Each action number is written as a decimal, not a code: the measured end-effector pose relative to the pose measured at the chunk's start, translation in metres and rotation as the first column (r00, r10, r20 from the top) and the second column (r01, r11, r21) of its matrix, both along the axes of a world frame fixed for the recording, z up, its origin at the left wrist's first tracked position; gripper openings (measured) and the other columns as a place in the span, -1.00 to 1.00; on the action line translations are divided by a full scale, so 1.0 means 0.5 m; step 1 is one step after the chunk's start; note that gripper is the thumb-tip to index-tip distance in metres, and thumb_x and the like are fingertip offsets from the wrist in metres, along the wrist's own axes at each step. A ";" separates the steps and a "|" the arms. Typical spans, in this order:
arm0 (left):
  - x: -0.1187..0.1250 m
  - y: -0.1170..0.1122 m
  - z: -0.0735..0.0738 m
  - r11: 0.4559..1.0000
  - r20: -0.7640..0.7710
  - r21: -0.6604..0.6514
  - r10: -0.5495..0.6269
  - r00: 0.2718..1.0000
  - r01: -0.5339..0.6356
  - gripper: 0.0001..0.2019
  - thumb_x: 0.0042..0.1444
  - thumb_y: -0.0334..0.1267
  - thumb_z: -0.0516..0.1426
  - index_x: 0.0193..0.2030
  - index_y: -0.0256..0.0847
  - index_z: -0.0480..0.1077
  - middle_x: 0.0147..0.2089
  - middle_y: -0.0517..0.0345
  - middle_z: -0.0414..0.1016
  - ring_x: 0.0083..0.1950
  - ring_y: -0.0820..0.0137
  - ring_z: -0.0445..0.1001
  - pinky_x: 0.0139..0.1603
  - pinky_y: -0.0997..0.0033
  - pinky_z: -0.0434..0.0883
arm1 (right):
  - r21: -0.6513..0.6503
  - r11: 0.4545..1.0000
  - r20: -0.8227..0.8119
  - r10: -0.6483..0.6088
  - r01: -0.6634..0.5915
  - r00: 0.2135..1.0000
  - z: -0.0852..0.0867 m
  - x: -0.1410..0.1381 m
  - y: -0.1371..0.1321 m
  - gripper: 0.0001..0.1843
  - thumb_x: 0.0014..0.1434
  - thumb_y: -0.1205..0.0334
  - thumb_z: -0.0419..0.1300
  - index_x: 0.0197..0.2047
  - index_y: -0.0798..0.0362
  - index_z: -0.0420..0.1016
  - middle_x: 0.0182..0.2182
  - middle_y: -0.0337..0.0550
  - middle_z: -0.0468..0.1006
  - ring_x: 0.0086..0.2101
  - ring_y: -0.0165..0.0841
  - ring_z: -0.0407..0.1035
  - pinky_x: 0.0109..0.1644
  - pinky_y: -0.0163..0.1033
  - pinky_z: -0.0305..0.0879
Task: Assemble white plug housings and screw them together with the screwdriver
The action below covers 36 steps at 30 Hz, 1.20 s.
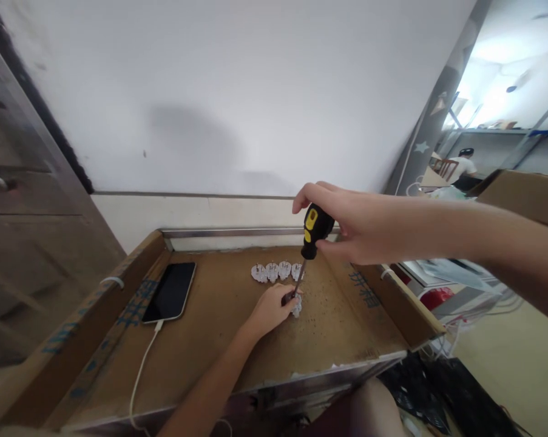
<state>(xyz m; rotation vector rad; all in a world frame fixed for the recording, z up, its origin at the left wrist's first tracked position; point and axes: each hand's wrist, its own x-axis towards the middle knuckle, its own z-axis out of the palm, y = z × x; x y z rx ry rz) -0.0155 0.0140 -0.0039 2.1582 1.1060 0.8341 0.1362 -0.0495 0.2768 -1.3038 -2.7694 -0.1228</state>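
My right hand [353, 221] grips the black and yellow handle of a screwdriver [314, 230], held upright with its shaft pointing down. The tip meets a small white plug part [296, 306] on the cardboard-lined work surface [219, 340]. My left hand [271, 309] is closed around that part and the screwdriver tip, pressing it on the surface. Just behind, a row of several similar white plug parts [276, 271] lies side by side.
A black phone [171, 291] lies at the left with a white cable [141, 370] running to the front edge. Cardboard flaps [392, 297] rise on both sides. A white wall stands behind; a grey cabinet [23, 200] at left. Another person sits far right.
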 end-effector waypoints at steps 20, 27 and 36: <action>0.001 -0.002 0.009 1.000 -0.038 -0.009 0.023 0.999 -0.023 -0.78 0.13 -0.22 0.08 -0.11 -0.10 0.47 -0.17 0.13 0.53 -0.13 0.31 0.43 -0.06 0.36 0.32 | 0.079 0.996 0.087 -0.041 0.034 0.995 0.003 0.010 -0.027 -0.57 0.12 0.08 0.02 0.07 -0.06 0.14 -0.25 -0.12 0.48 -0.57 -0.47 0.25 -0.51 -0.31 0.02; 0.000 -0.002 0.009 0.999 -0.051 -0.011 0.050 0.997 -0.051 -0.77 0.12 -0.18 0.08 -0.11 -0.10 0.47 -0.19 0.13 0.52 -0.16 0.32 0.43 -0.06 0.35 0.31 | 0.225 0.957 0.110 -0.209 0.181 0.972 0.002 0.013 -0.018 -0.59 0.18 -0.01 -0.05 0.00 0.05 0.22 -0.30 -0.06 0.48 -0.53 -0.39 0.28 -0.49 -0.27 0.00; 0.001 -0.003 0.014 1.000 -0.054 0.003 0.031 0.998 -0.031 -0.79 0.13 -0.20 0.08 -0.14 -0.12 0.48 -0.21 0.13 0.52 -0.17 0.31 0.43 -0.09 0.36 0.31 | 0.234 0.954 0.119 -0.218 0.186 0.969 0.007 0.006 -0.019 -0.58 0.17 -0.07 -0.04 -0.08 0.08 0.26 -0.38 -0.06 0.47 -0.53 -0.38 0.26 -0.49 -0.27 0.03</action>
